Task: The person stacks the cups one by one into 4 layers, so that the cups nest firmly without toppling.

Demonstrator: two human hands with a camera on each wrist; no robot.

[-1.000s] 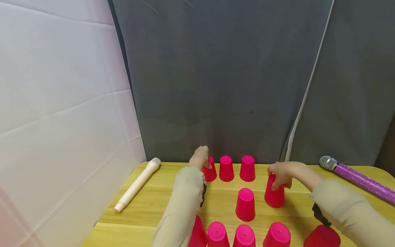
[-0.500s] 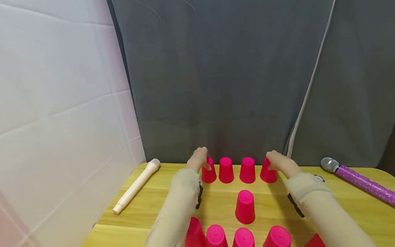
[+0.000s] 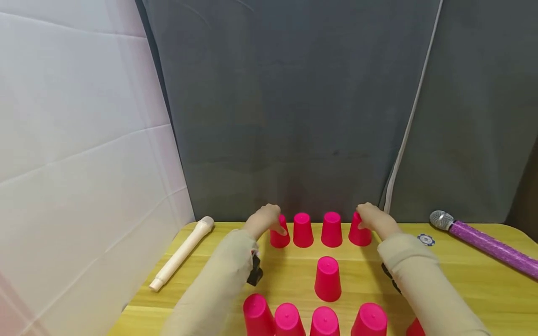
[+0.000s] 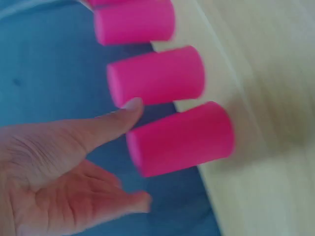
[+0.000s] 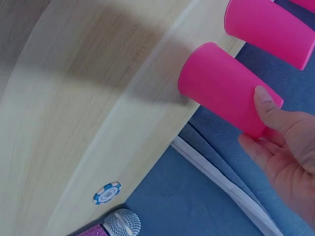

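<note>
Reaching to the far edge of the yellow wooden table (image 3: pixel 462 280), both hands sit at the ends of a back row of four upturned pink cups. The left hand (image 3: pixel 265 219) is at the leftmost back cup (image 3: pixel 279 235); in the left wrist view its fingers are nearly straight and spread, the thumb tip (image 4: pixel 130 105) lying just at the cup's base end (image 4: pixel 179 140), and no curl round the cup shows, so the hand reads as loosely open beside it. The right hand (image 3: pixel 371 218) is on the rightmost back cup (image 3: pixel 359 233); the right wrist view shows the thumb (image 5: pixel 268 105) pressed on the cup's side (image 5: pixel 221 88) with the other fingers curved behind its closed end, so it holds that cup, which stands on the table close to the far edge. Between these two stand two middle back cups (image 3: pixel 303 229), upright on their rims and apart from each other. Nearer, a single pink cup (image 3: pixel 328 278) stands alone mid-table, and a front row of pink cups (image 3: pixel 323 322) lines the near edge. A cream toy microphone (image 3: pixel 180 254) lies at the left, a purple glitter microphone (image 3: pixel 487 242) at the right, and a blue-and-white poker chip (image 3: pixel 426 240) lies just beside the right sleeve (image 3: pixel 420 284)
</note>
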